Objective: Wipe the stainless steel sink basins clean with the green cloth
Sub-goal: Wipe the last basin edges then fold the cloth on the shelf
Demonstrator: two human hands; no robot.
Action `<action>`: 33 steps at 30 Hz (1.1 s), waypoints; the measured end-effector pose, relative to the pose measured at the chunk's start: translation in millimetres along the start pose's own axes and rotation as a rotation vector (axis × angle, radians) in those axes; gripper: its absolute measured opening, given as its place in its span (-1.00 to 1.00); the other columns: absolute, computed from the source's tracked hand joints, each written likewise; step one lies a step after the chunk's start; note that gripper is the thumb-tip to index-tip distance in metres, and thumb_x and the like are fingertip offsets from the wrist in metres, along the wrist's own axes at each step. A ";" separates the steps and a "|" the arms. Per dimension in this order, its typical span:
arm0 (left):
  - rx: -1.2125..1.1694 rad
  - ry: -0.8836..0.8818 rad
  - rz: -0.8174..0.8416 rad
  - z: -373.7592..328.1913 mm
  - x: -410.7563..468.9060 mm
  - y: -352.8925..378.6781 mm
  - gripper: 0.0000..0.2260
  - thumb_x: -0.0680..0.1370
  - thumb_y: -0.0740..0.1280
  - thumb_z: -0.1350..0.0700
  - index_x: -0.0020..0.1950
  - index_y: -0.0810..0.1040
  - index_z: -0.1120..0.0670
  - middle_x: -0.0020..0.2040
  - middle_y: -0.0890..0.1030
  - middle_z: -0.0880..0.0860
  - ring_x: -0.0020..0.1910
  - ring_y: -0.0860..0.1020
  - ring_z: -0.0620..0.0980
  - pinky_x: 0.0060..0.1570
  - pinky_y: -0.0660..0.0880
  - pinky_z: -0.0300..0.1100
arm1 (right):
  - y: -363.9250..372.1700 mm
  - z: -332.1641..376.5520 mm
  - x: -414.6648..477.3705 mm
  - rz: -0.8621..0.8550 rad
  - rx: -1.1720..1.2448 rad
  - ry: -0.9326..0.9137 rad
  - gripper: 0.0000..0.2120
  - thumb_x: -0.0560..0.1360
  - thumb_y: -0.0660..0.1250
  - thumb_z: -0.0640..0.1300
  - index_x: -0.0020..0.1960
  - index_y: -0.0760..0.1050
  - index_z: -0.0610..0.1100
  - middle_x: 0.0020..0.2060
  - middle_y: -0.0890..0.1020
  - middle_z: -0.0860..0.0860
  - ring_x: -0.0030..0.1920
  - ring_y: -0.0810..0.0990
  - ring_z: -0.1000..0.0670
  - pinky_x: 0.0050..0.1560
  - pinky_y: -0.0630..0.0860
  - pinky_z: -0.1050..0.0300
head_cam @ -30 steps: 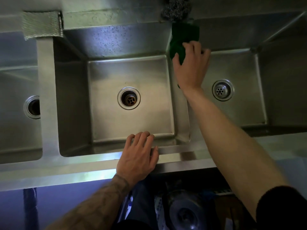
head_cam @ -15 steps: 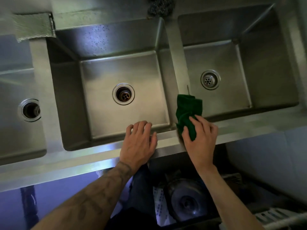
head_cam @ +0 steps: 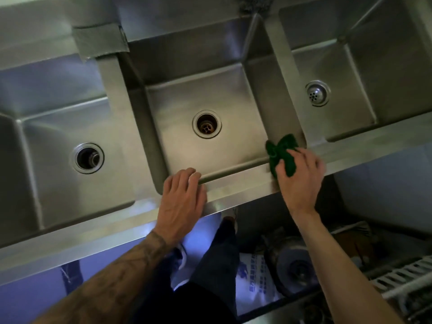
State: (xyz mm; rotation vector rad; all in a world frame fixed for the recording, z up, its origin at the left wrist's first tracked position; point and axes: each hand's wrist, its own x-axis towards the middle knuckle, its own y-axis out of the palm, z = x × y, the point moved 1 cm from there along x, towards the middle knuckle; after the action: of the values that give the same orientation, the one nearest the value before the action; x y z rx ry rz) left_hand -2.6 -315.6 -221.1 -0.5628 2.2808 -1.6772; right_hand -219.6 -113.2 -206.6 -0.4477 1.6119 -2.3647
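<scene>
A stainless steel sink with three basins fills the view. The middle basin has an open round drain. The left basin and the right basin each have a drain too. My right hand presses the crumpled green cloth on the front rim, at the near end of the divider between the middle and right basins. My left hand lies flat on the front rim of the middle basin, fingers together at its edge, holding nothing.
A steel wool scrubber sits at the far end of the divider. A grey cloth patch hangs over the back ledge on the left. Under the sink are a round metal part, a printed bag and a white rack.
My right hand has dragged the green cloth from the far end of the divider down to the front rim. The view has shifted left. My left hand stays on the rim.
</scene>
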 end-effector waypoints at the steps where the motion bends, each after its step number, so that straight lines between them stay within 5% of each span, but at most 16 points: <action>1: 0.011 0.005 -0.012 12.2 -8.7 -3.2 -0.79 0.67 0.30 0.13 0.24 0.57 0.19 0.27 0.59 0.18 0.20 0.56 0.25 0.22 0.47 0.14 | 3.5 10.2 -7.8 -0.019 -0.018 0.053 -0.68 0.60 0.37 0.01 0.26 0.60 -0.16 0.24 0.60 -0.09 0.15 0.49 -0.14 0.19 0.26 0.17; 5: 0.024 0.013 -0.040 38.1 -27.0 -8.5 -0.80 0.67 0.30 0.15 0.25 0.56 0.21 0.26 0.59 0.20 0.22 0.54 0.25 0.24 0.47 0.14 | 28.6 82.7 -61.2 0.003 0.026 0.035 -0.67 0.60 0.36 0.04 0.26 0.61 -0.12 0.25 0.60 -0.03 0.14 0.48 -0.09 0.17 0.25 0.20; 11: 0.048 0.026 -0.010 37.0 -25.5 -6.3 -0.74 0.72 0.19 0.09 0.30 0.53 0.19 0.30 0.57 0.19 0.25 0.54 0.24 0.29 0.45 0.15 | 39.0 117.2 -96.9 0.129 0.086 -0.349 -0.65 0.58 0.39 0.03 0.27 0.61 -0.16 0.25 0.62 -0.07 0.14 0.50 -0.12 0.11 0.45 0.03; 16: 0.065 0.032 -0.011 36.5 -25.7 -5.4 -0.74 0.73 0.18 0.09 0.30 0.53 0.20 0.30 0.57 0.20 0.25 0.54 0.23 0.29 0.45 0.15 | 18.9 55.7 -49.6 0.050 0.018 -0.114 -0.66 0.60 0.37 0.03 0.28 0.59 -0.15 0.25 0.60 -0.09 0.15 0.50 -0.14 0.20 0.33 0.12; 20: 0.065 0.043 -0.031 35.7 -25.8 -4.2 -0.76 0.72 0.20 0.11 0.29 0.53 0.19 0.30 0.57 0.20 0.24 0.54 0.23 0.28 0.45 0.16 | 26.7 76.2 -63.8 -0.021 -0.005 0.070 -0.64 0.60 0.34 0.06 0.29 0.58 -0.14 0.27 0.58 -0.06 0.16 0.43 -0.08 0.18 0.27 0.18; 28: -0.140 -0.128 -0.202 57.9 -42.5 -29.9 -0.78 0.68 0.19 0.17 0.22 0.57 0.20 0.25 0.58 0.19 0.23 0.47 0.14 0.25 0.37 0.04 | 56.9 170.8 -145.4 0.163 0.152 -0.398 -0.63 0.57 0.40 0.05 0.31 0.60 -0.09 0.28 0.60 -0.03 0.18 0.48 -0.11 0.13 0.46 0.01; 33: 0.004 -0.297 -0.183 123.6 -89.0 -53.7 -0.73 0.67 0.19 0.12 0.28 0.54 0.20 0.29 0.55 0.21 0.24 0.49 0.25 0.25 0.38 0.11 | 57.9 173.5 -146.4 0.082 0.162 -0.201 -0.69 0.58 0.42 -0.02 0.28 0.60 -0.11 0.27 0.58 -0.04 0.16 0.45 -0.11 0.09 0.45 -0.01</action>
State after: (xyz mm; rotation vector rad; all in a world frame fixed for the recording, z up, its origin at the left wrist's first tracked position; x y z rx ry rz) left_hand 137.4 -395.1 -209.6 -0.9743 2.0653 -1.5526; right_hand -16.2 -229.0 -217.7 -0.5540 1.3145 -2.2851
